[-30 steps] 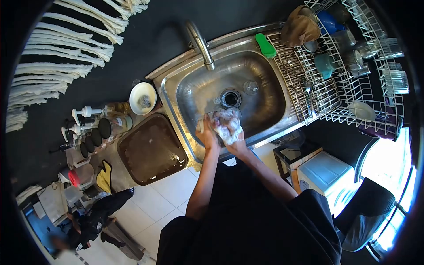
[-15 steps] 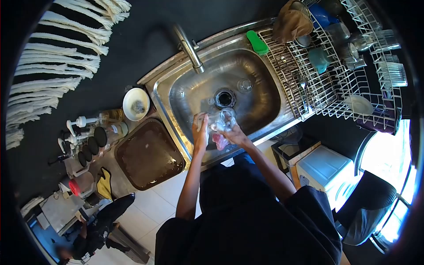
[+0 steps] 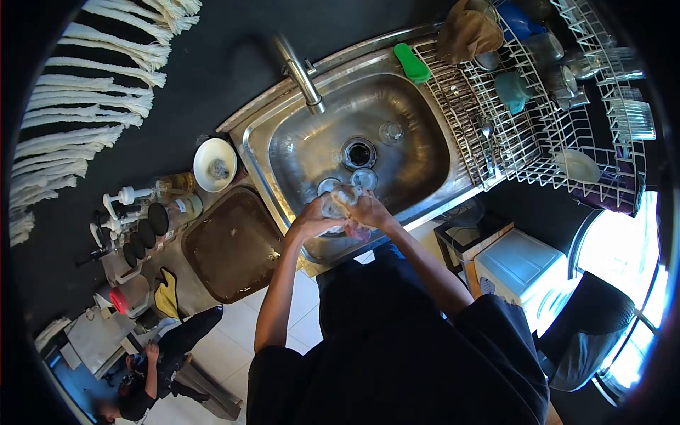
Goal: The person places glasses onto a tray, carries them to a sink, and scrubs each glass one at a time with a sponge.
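Note:
Over the near side of the steel sink (image 3: 428,134), my left hand (image 3: 309,221) is closed around a clear, sudsy glass (image 3: 333,207). My right hand (image 3: 372,211) is curled against the same glass, with a pale, foamy sponge-like thing (image 3: 346,194) at its fingers. Something pink and soft (image 3: 358,231) sits just below both hands, partly covered. Beyond my fingers a round glass (image 3: 364,178) stands near the drain (image 3: 358,152), and another round glass rim (image 3: 328,185) shows to its left. Farther right in the basin is a small clear glass (image 3: 390,132).
The faucet (image 3: 301,74) reaches over the basin. At right, a wire dish rack (image 3: 524,134) holds glasses and cups, beside a green sponge-shaped item (image 3: 411,62). To the left are a white bowl (image 3: 216,165), a brown tray (image 3: 234,244) and pump bottles (image 3: 127,202). Another person (image 3: 152,375) is at lower left.
My hands have come closer together and tilted the held glass, my left hand shifting left and down. Two round glass rims now show beyond my fingers. The other person's arm is raised.

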